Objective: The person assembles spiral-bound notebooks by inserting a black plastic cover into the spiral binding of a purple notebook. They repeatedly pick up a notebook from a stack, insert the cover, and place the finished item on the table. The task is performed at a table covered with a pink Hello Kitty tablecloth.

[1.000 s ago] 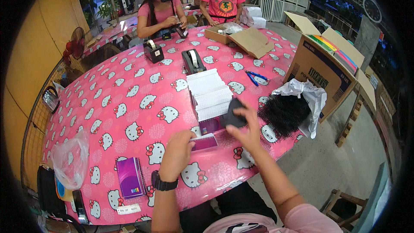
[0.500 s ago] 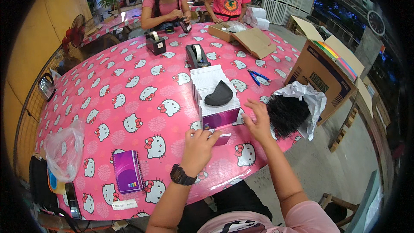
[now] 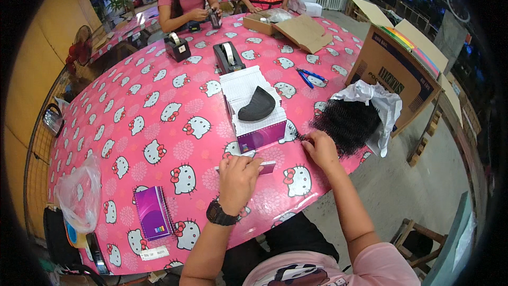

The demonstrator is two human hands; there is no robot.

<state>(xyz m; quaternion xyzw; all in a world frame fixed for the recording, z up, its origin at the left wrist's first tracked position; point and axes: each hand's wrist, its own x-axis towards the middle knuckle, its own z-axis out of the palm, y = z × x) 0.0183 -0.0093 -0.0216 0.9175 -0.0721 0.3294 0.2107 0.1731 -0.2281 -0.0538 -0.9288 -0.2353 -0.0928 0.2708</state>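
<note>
My left hand (image 3: pixel 238 176) lies fingers-down on a flat purple and white card (image 3: pixel 267 167) on the pink cartoon-cat tablecloth (image 3: pixel 159 127). My right hand (image 3: pixel 317 147) pinches a strand at the edge of a pile of black curly hair (image 3: pixel 346 123), which lies on a white wrapper (image 3: pixel 373 98) at the table's right edge. Just beyond both hands stands a stack of white and purple boxes (image 3: pixel 253 127) with a black curved pad (image 3: pixel 257 105) lying on top.
Two black tape dispensers (image 3: pixel 227 56) (image 3: pixel 177 47) and blue scissors (image 3: pixel 311 77) lie further back. Open cardboard boxes stand at right (image 3: pixel 394 69) and at the far end (image 3: pixel 296 29). Near left are a purple booklet (image 3: pixel 152 213) and a plastic bag (image 3: pixel 79 196). Two people (image 3: pixel 185 0) work opposite.
The black pad has left my right hand and now lies on the box stack. My right hand moved right to the hair pile. My left hand came down on the flat card.
</note>
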